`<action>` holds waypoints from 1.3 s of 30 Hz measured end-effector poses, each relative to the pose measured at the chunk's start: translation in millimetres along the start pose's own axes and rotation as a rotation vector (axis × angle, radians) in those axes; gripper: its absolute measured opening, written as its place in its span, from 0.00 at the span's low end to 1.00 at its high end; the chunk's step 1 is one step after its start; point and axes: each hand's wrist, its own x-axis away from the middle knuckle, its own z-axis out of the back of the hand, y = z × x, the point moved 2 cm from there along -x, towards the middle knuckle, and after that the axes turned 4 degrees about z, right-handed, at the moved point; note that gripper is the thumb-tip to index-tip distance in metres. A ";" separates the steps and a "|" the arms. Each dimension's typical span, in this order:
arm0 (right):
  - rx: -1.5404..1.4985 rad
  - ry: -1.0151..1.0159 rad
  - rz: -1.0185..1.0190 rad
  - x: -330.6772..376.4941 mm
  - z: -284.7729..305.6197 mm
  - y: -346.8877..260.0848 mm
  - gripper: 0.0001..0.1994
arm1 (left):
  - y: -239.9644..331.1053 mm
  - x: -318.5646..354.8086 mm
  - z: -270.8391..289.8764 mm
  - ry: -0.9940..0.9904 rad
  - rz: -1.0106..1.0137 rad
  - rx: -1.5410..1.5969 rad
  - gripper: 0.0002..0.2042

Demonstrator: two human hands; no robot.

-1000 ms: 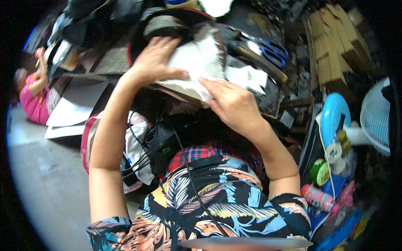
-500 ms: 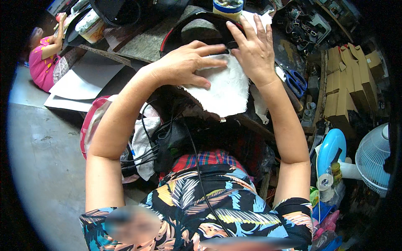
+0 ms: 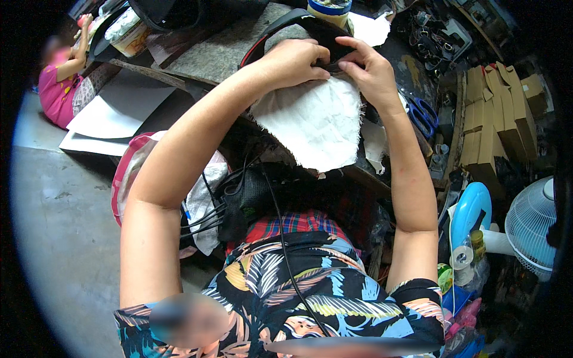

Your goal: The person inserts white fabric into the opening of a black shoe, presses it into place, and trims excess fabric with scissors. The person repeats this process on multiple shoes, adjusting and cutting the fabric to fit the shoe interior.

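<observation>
My left hand (image 3: 292, 59) and my right hand (image 3: 371, 68) meet at the upper edge of a white piece of cloth (image 3: 316, 122) with frayed edges. Both pinch the cloth where it joins a black curved piece with a red rim (image 3: 286, 27) on the grey worktop (image 3: 221, 53). The cloth hangs down over the table's near edge toward my lap. The fingertips of both hands are curled tight on the seam between the cloth and the black piece.
Blue-handled scissors (image 3: 424, 113) lie right of my right hand. Folded cardboard boxes (image 3: 495, 119) stack at the right, with a white fan (image 3: 537, 227) and a blue object (image 3: 471, 209) below. A person in pink (image 3: 59, 89) sits far left beside white sheets (image 3: 113, 113). A round tub (image 3: 328, 9) stands at the top.
My hands have drawn together at the top edge of the white cloth. My right hand came down off the black piece, and the cloth now lies flatter and spread out.
</observation>
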 end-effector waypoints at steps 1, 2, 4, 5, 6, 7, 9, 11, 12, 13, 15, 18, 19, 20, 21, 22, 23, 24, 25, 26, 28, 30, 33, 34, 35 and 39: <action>-0.191 0.060 0.010 -0.5 1.2 0.8 0.23 | -0.5 1.5 -2.6 0.023 0.007 -0.006 0.12; -0.364 0.112 -0.026 -0.2 2.5 2.0 0.22 | -1.0 2.2 -3.9 0.035 0.030 -0.014 0.12; -0.072 0.280 0.163 1.9 10.2 -2.7 0.26 | -2.2 1.2 -3.7 0.015 0.107 -0.029 0.12; 0.180 0.348 0.256 5.0 13.7 -6.6 0.28 | -1.8 -0.3 -2.5 0.001 0.125 -0.037 0.12; 0.433 0.412 0.349 8.2 15.8 -10.8 0.30 | -1.0 -1.9 -1.6 -0.031 0.152 -0.040 0.13; 0.474 0.376 0.269 10.8 16.6 -11.2 0.37 | 0.4 -3.5 -0.1 -0.047 0.141 -0.045 0.13; 0.194 0.204 -0.009 14.5 14.3 -7.8 0.39 | 3.8 -7.4 1.2 -0.098 0.143 -0.058 0.14; 0.047 0.096 -0.148 16.2 10.3 -6.7 0.42 | 9.8 -11.8 0.3 -0.058 0.113 -0.049 0.15; 0.056 0.111 -0.133 16.8 10.0 -7.6 0.41 | 13.3 -13.7 -1.1 -0.025 0.081 -0.049 0.15; 0.067 0.112 -0.125 16.4 9.4 -7.6 0.41 | 14.9 -18.1 -1.2 -0.026 0.045 -0.098 0.16; 0.052 0.113 -0.114 15.3 8.3 -6.6 0.40 | 15.4 -25.2 0.1 -0.010 0.024 -0.095 0.16; -0.044 0.121 -0.127 14.6 6.6 -1.9 0.39 | 9.2 -30.9 -3.7 -0.211 0.313 0.221 0.16; -0.091 0.129 -0.145 14.6 5.6 0.5 0.38 | 7.6 -31.9 -3.8 -0.211 0.356 0.282 0.16; -0.135 0.134 -0.143 14.5 4.2 2.7 0.38 | 6.0 -31.5 -4.7 -0.219 0.409 0.353 0.16; -0.163 0.136 -0.177 14.6 3.1 5.6 0.37 | 4.4 -30.5 -5.1 -0.218 0.418 0.373 0.16; -0.188 0.135 -0.193 14.5 1.7 8.1 0.37 | 3.3 -29.5 -5.7 -0.210 0.397 0.368 0.15; -0.225 0.126 -0.205 14.1 0.8 10.5 0.37 | 2.0 -28.0 -6.8 -0.201 0.376 0.362 0.15; -0.203 0.134 -0.201 13.5 0.6 12.2 0.37 | 0.5 -27.0 -7.9 -0.191 0.357 0.365 0.15; -0.194 0.134 -0.194 12.9 0.5 13.2 0.36 | -1.4 -25.9 -8.8 -0.172 0.344 0.389 0.15; -0.185 0.133 -0.188 12.4 0.7 13.7 0.36 | -3.8 -25.3 -9.4 -0.150 0.333 0.420 0.15; -0.236 0.146 -0.178 12.1 1.4 12.8 0.35 | -8.4 -25.7 -11.6 -0.143 0.330 0.462 0.16; -0.274 0.156 -0.180 12.8 2.7 9.7 0.34 | -13.4 -27.0 -13.9 -0.172 0.344 0.477 0.16; -0.288 0.147 -0.184 14.9 5.8 2.1 0.32 | -19.4 -24.2 -15.9 -0.209 0.333 0.547 0.15; -0.273 0.130 -0.182 15.2 6.8 -0.7 0.32 | -21.3 -21.4 -15.2 -0.214 0.318 0.600 0.14; -0.260 0.113 -0.181 15.2 7.2 -3.4 0.31 | -22.5 -18.3 -13.8 -0.177 0.298 0.638 0.16; -0.426 0.062 -0.099 15.1 2.3 -14.7 0.32 | -24.2 -4.4 0.8 -0.094 0.227 0.661 0.19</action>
